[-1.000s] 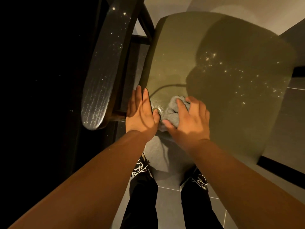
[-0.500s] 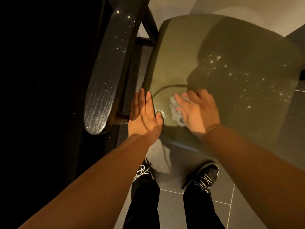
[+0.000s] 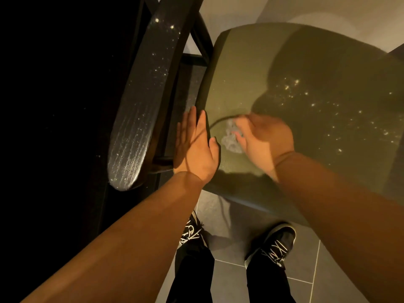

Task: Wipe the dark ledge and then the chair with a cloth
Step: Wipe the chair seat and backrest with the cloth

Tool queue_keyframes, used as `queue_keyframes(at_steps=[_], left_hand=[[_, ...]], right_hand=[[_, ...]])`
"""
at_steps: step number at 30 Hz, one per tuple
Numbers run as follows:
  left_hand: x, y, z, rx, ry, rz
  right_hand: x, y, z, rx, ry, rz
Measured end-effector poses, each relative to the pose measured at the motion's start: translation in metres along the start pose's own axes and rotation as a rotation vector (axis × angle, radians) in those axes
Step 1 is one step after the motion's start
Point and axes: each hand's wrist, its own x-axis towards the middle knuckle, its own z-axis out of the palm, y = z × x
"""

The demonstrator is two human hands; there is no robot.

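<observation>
The chair's olive-green seat [image 3: 240,79] fills the upper right, with its dark curved wooden backrest [image 3: 142,106] to the left. My right hand [image 3: 262,138] is blurred and holds a crumpled grey cloth [image 3: 229,141] against the seat near its front left corner. My left hand [image 3: 194,147] lies flat with straight fingers on the seat's left edge, beside the cloth. The dark ledge is not distinguishable in the black area at far left.
Grey floor tiles [image 3: 229,270] lie below the seat, with my two dark shoes [image 3: 273,248] and black trousers standing on them. Dark chair frame bars [image 3: 196,60] cross between backrest and seat. A pale wall shows at top right.
My right hand has slid the cloth rightward and further onto the seat, then slightly back. My right foot stepped to the right. My left hand stayed on the seat edge.
</observation>
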Motion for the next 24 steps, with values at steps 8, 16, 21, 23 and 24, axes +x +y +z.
queue_keyframes(at_steps=[8, 16, 21, 23, 24], left_hand=[[-0.002, 0.0, 0.006, 0.049, -0.028, -0.057], [0.0, 0.002, 0.007, 0.067, -0.031, -0.074], [-0.001, 0.001, 0.007, 0.064, -0.041, -0.091], [-0.001, 0.003, 0.006, 0.067, -0.038, -0.097], [-0.001, 0.004, 0.006, 0.071, -0.038, -0.099]], right_hand=[[-0.018, -0.016, -0.001, 0.094, -0.04, -0.099], [0.049, 0.002, -0.002, 0.107, 0.065, 0.064], [0.002, -0.027, 0.001, 0.182, -0.055, -0.029], [0.019, -0.015, 0.0, 0.153, -0.078, -0.108], [0.033, -0.009, 0.0, 0.116, -0.07, -0.152]])
